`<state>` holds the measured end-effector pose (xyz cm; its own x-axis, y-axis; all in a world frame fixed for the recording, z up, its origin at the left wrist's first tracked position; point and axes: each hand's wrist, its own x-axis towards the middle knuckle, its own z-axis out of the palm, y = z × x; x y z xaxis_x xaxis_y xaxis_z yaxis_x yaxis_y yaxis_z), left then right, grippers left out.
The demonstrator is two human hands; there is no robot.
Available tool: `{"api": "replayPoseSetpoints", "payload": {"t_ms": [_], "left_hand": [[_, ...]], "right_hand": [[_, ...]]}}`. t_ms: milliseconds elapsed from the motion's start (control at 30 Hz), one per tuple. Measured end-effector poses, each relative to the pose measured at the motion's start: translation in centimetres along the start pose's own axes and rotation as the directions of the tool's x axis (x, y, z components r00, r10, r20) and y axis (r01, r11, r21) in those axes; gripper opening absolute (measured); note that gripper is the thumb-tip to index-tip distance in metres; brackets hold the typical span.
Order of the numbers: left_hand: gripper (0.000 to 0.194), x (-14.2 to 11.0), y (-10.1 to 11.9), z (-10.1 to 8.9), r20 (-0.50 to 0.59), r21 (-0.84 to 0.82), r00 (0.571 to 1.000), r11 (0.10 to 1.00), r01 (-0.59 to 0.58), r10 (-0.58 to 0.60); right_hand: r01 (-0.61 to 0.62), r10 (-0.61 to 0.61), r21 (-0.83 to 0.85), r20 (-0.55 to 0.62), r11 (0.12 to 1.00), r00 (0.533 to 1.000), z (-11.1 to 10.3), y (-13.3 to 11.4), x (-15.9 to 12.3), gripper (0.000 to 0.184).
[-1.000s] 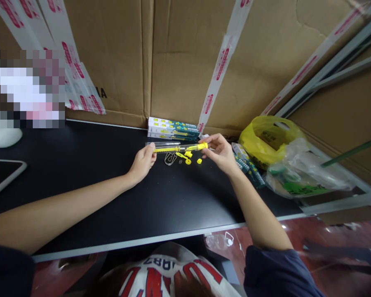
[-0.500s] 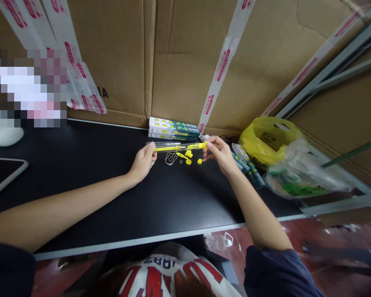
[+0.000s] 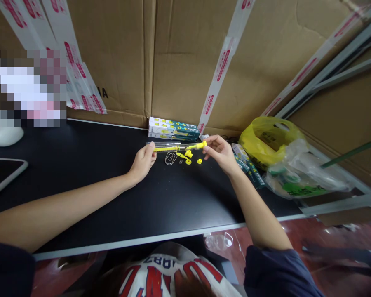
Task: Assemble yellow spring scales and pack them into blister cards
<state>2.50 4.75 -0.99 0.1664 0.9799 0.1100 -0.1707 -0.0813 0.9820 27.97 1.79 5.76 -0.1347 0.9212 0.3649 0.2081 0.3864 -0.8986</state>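
While both hands are holding it, clear tube (image 3: 182, 147): hovering roughly level over the table's far middle
Left hand (image 3: 143, 161): pinching the tube's left end
Right hand (image 3: 220, 152): grasping the yellow end (image 3: 201, 145) with thumb and fingers
Table (image 3: 160, 198): black top, pale edging; bearing small yellow parts (image 3: 189, 154) and a wire loop (image 3: 170, 159) just nearer than the tube
Room: cardboard (image 3: 185, 53) standing behind, metal frame (image 3: 336, 62) running along the right, reddish floor (image 3: 336, 247) showing near right with a clear bottle (image 3: 216, 241)
Far boxes (image 3: 173, 128): stacking at far middle, white and green, showing yellow characters, too small to read surely
Right boxes (image 3: 256, 175): lying beside the bags, green, print too small
Cardboard lettering: black, showing "IA"
Tape (image 3: 224, 62): carrying red labels, unreadable
Yellow bag (image 3: 261, 144): showing dark print, unreadable
Clear bag (image 3: 306, 173): showing green patch with dark characters, unclear
Shirt (image 3: 173, 276): showing red letters and dark digits, partly hidden
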Motion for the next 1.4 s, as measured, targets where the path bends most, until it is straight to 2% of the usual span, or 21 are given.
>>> {"api": "replayPoseSetpoints", "payload": {"t_ms": [200, 600, 833, 1033, 1400], "left_hand": [[0.038, -0.03, 0.13, 0.03, 0.005, -0.003, 1.000, 1.000, -0.002, 0.003], [0.038, 0.03, 0.04, 0.01, 0.005, -0.014, 1.000, 1.000, 0.023, -0.023], [0.038, -0.03, 0.02, 0.01, 0.014, -0.009, 1.000, 1.000, -0.007, 0.007], [0.036, -0.08, -0.01, 0.00, 0.022, 0.000, 0.999, 0.999, -0.036, 0.036], [0.032, -0.27, -0.36, -0.10, 0.032, 0.046, 0.991, 0.991, -0.129, 0.128]], "right_hand": [[-0.060, 0.060, 0.005, -0.013, 0.998, 0.998, 0.05, 0.07, -0.04, 0.031], [-0.088, 0.088, 0.007, -0.005, 0.996, 0.996, -0.04, -0.27, -0.06, 0.033], [-0.128, 0.127, -0.020, -0.054, 0.992, 0.990, 0.04, -0.09, 0.04, 0.036], [-0.110, 0.105, -0.095, -0.060, 0.989, 0.993, 0.29, 0.05, -0.04, 0.042], [-0.226, 0.216, -0.156, -0.079, 0.961, 0.973, 0.54, 0.53, -0.09, 0.054]]}}
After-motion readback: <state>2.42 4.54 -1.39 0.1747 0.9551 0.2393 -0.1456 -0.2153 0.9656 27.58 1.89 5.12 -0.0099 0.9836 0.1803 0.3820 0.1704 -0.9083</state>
